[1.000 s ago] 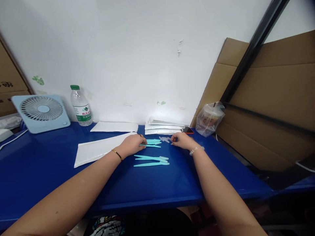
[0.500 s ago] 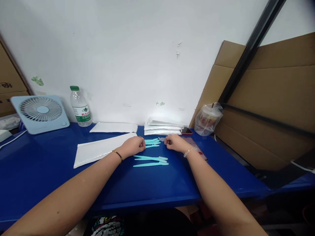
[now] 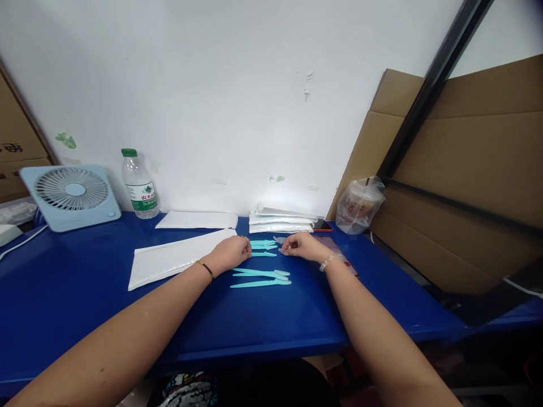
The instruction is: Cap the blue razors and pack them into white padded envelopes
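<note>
My left hand (image 3: 236, 252) is closed on the end of a turquoise razor (image 3: 263, 254), beside other turquoise razors (image 3: 262, 244) whose left ends it hides. My right hand (image 3: 300, 247) pinches a small clear cap (image 3: 281, 251) just right of that razor's tip, with a gap between them. More clear caps (image 3: 278, 239) lie behind the fingertips. Nearer the front, three capped turquoise razors (image 3: 261, 282) rest on the blue table (image 3: 254, 322). A white padded envelope (image 3: 169, 255) lies left of my left hand.
At the back are a stack of white envelopes (image 3: 280, 220), another envelope (image 3: 195, 220), a bottle (image 3: 139, 189) and a blue fan (image 3: 73, 195). A phone (image 3: 339, 251) and a bagged drink cup (image 3: 360, 206) are at the right, by cardboard (image 3: 458, 198).
The razor at my left hand has moved slightly towards the front, apart from the others. My right fingers have opened a little, and a clear cap now shows between them.
</note>
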### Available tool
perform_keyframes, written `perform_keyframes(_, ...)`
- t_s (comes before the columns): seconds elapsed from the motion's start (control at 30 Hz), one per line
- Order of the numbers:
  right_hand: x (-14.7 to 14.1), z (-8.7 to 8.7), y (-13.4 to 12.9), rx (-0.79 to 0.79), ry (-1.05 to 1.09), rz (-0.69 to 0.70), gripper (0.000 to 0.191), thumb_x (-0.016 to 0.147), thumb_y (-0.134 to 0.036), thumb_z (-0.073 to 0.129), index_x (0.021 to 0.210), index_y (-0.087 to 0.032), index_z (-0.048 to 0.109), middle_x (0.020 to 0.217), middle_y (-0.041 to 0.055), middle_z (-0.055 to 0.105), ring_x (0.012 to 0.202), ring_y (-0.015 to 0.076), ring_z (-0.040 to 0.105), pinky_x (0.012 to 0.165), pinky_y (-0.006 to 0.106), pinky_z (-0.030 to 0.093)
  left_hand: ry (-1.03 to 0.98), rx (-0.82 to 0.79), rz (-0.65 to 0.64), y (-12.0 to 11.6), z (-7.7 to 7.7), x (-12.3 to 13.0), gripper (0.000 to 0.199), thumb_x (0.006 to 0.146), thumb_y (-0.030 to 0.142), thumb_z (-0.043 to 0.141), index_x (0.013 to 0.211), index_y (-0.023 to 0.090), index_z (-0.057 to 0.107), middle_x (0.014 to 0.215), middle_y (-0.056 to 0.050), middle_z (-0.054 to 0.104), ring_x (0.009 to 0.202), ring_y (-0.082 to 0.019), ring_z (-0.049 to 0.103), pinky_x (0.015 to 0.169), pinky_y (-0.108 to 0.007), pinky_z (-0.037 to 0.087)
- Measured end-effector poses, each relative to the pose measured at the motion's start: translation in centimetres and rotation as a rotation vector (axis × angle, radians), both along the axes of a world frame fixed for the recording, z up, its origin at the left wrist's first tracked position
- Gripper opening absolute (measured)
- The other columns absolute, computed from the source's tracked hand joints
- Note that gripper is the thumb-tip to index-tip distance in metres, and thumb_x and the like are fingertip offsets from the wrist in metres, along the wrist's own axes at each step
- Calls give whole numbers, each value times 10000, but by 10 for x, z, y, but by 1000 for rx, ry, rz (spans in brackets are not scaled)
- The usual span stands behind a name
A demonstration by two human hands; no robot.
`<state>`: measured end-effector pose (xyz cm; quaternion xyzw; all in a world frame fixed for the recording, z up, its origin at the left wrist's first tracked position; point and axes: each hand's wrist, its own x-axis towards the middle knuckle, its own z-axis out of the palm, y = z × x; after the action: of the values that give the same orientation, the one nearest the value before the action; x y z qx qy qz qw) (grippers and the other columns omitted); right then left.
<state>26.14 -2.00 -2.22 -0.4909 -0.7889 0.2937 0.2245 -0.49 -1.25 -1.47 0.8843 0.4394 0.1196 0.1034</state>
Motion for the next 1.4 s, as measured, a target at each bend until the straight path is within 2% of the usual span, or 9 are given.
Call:
perform_keyframes(0.2,-5,-6,3,-26,75,57,244,692,-338,709,839,-144,719,761,61,703,711,178,653,641,264,497,4,13,24,0,0,1,139,757,288,525,741,202,633,783,-29,669,690,-168,582,566,-245,380)
perform_keyframes(0.43,-18,-7,-1,73,4,68,194,711,-325,687,819,-171,736,743,37,703,674,160,630,605,244,469,-19,13,2,-2,0,2,127,750,278,544,748,198,643,759,-21,675,687,-163,589,565,-238,378)
perform_keyframes(0.67,-19,4,-8,7,-54,170,189,715,-329,680,812,-177,739,724,22,701,658,150,615,577,227,444,-26,-213,-124,-7,10,2,201,741,383,578,791,208,666,732,7,674,628,-134,581,525,-214,375)
perform_keyframes(0.77,-9,5,-3,125,-38,-3,165,761,-266,624,840,-161,725,765,38,702,688,154,617,615,237,452,-31,-30,-91,-2,7,-1,239,763,410,568,857,214,666,856,-17,670,745,-164,595,593,-231,399)
perform_keyframes(0.83,-5,2,1,253,-95,-156,149,770,-189,590,846,-153,714,793,46,693,695,151,606,637,241,448,-6,135,-45,3,3,-2,229,773,362,568,922,217,664,962,-38,651,840,-191,590,659,-251,415)
perform_keyframes(0.9,-4,-2,5,346,-186,-223,156,767,-144,577,851,-157,708,821,48,676,707,146,591,661,241,439,37,227,-26,7,-1,-2,234,787,335,559,963,219,661,1008,-49,635,869,-204,586,691,-267,423)
perform_keyframes(1.07,-21,-11,13,449,-358,-203,158,812,-261,584,888,-180,697,881,60,608,767,152,572,703,243,414,116,295,-49,8,-5,1,189,815,326,531,853,214,679,898,-51,651,790,-196,589,666,-277,413)
perform_keyframes(1.23,-31,-11,12,525,-544,-242,122,795,-202,549,750,-171,658,860,74,603,795,176,562,680,252,388,123,338,-113,5,-2,2,230,851,294,469,791,200,670,791,-45,676,740,-185,591,646,-273,399)
perform_keyframes(1.4,-25,-6,6,549,-495,-265,53,733,-152,556,723,-169,605,761,60,627,736,173,562,651,245,384,133,320,-128,4,-1,1,235,850,295,459,784,201,663,767,-39,684,677,-171,590,610,-262,387)
